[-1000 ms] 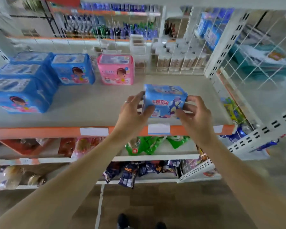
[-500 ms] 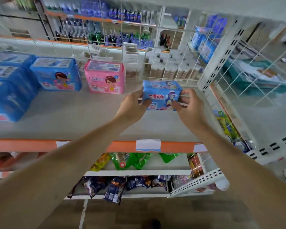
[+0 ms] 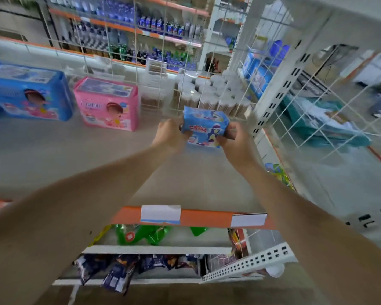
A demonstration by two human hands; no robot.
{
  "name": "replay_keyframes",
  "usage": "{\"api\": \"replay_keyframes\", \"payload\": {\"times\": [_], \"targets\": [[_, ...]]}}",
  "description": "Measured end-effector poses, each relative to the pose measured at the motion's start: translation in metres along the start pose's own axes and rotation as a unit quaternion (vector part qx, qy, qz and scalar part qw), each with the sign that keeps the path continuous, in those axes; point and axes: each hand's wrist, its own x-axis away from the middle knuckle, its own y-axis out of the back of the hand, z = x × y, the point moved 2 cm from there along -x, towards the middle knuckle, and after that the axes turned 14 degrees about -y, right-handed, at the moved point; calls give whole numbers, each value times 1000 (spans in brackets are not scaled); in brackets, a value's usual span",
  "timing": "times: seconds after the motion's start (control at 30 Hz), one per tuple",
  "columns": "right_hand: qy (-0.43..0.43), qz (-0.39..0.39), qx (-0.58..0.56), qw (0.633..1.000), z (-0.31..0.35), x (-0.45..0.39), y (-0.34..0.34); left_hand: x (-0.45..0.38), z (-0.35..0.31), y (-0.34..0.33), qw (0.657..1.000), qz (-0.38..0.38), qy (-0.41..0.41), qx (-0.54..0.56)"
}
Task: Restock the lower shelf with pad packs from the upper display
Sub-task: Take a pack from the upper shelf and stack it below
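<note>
A small light-blue pad pack [image 3: 204, 128] with a cartoon figure on its front is held upright between both hands, deep over the grey shelf [image 3: 97, 164] near the wire back grid. My left hand [image 3: 171, 134] grips its left side and my right hand [image 3: 234, 139] grips its right side, fingers curled round the edges. I cannot tell whether the pack's base touches the shelf. A pink pad pack [image 3: 107, 104] and a larger blue pad pack [image 3: 29, 93] stand on the same shelf to the left.
The shelf's orange front strip [image 3: 207, 216] carries white price labels. A wire grid [image 3: 295, 95] closes the back and right side. Green pouches [image 3: 141, 234] and dark snack bags [image 3: 119, 274] fill the lower shelves. White cup stacks [image 3: 209, 93] stand behind the grid.
Both hands have carried the small blue pack further back over the shelf, from near the orange front edge toward the wire grid. The view has tilted upward and moved closer.
</note>
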Motion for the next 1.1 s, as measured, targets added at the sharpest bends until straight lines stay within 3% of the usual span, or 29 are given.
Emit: {"api": "replay_keyframes", "payload": {"times": [0.5,0.77,0.87,0.97,1.1], "targets": [[-11,-34,100,994,-18,-53,-6,-39,14,-25,1000,-7,-14,-17],[58,-77,178,979,-15,-58,-6,-49,14,-14,998,1,-31,-60],[42,-71,194,978,-15,-48,-5,-34,17,-10,995,15,-29,-99],[-2,-54,141,989,-16,-22,-2,2,9,7,983,79,-37,-159],[30,-7,105,994,9,37,-3,55,-12,35,963,108,-115,-217]]}}
